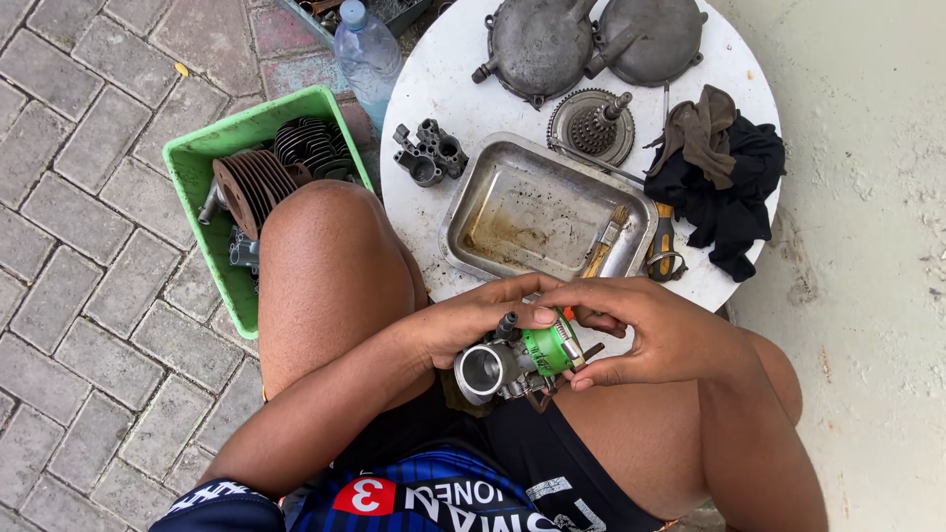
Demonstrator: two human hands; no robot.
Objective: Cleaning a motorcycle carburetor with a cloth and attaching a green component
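A person is sitting on a brick-paved floor beside a pale wall, knees against a round white table that is carrying a metal tray, a brush, engine covers and a black rag. Both hands are meeting over the lap around a carburettor. The left hand is gripping its silver body from the left, fingers curled over the top; the right hand is pinching the green cap between thumb and fingertips. The part's long axis is running left to right, its open bore facing down-left, the green end pointing toward the right palm.
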